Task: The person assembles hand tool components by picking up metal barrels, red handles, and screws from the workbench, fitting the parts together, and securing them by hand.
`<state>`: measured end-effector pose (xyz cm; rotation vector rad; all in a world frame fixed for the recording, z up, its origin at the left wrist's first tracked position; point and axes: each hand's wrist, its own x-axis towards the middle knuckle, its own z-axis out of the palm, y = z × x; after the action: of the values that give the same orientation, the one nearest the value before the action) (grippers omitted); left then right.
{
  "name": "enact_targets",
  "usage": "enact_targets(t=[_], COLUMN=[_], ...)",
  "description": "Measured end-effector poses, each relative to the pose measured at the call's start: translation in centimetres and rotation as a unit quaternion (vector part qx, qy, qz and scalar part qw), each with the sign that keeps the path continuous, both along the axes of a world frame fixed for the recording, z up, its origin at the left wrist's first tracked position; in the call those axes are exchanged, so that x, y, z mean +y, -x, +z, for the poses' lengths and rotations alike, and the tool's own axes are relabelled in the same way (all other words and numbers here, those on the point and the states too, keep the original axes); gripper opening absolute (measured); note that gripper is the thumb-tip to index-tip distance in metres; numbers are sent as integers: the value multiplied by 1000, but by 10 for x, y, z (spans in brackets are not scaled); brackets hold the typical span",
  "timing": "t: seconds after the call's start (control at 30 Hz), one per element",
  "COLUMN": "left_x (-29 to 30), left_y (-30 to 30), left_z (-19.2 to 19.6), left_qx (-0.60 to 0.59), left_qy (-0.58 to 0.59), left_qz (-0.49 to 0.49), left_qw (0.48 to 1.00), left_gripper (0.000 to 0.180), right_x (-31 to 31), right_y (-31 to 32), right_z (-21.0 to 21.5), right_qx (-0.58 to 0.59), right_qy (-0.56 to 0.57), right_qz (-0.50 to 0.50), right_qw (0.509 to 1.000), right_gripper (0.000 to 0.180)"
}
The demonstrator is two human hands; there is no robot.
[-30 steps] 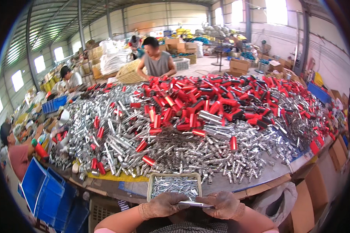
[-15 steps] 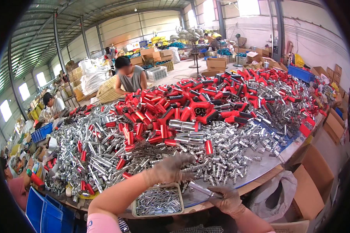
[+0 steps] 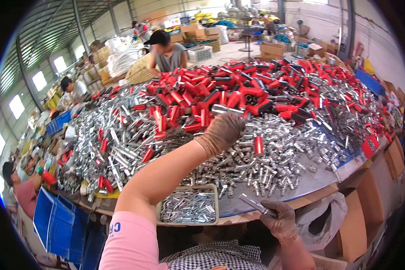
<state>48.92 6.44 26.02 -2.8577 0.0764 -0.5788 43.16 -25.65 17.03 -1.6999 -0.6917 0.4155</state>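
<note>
My left hand [image 3: 222, 130], in a brown glove, reaches far over the table into the heap of red-handled parts [image 3: 238, 92] and rests on them with fingers curled; whether it grips one is hidden. My right hand [image 3: 279, 218], also gloved, stays near the table's front edge, shut on a short shiny metal tube [image 3: 252, 202]. A shallow tray [image 3: 164, 213] of small metal pieces lies at the front edge below my left forearm. Loose silver metal parts [image 3: 274, 166] cover the table between the two hands.
A person in a grey top [image 3: 168, 51] sits across the table; other people are at the left [image 3: 72, 87]. Blue crates [image 3: 54, 220] stand at lower left. Cardboard boxes [image 3: 369, 207] and a plastic bag [image 3: 319, 216] are at lower right. Stacked boxes fill the hall behind.
My left hand has moved from the tray near my body far out onto the red parts. My right hand has kept the metal tube near the front edge. The view has shifted.
</note>
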Motion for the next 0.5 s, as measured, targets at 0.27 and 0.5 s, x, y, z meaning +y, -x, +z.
enact_targets(t=[0.27, 0.5], left_x=[38, -3], left_y=[177, 282], left_z=[57, -59], left_qx=[-109, 15], left_qy=[659, 596], left_qz=[90, 286], left_qw=[739, 751], left_gripper=[30, 63], right_x=[27, 67], right_y=[15, 32], right_z=[-14, -13], right_qx=[-31, 32], right_qy=[9, -21], right_qz=[29, 65], right_qw=[999, 997], right_gripper=[38, 39])
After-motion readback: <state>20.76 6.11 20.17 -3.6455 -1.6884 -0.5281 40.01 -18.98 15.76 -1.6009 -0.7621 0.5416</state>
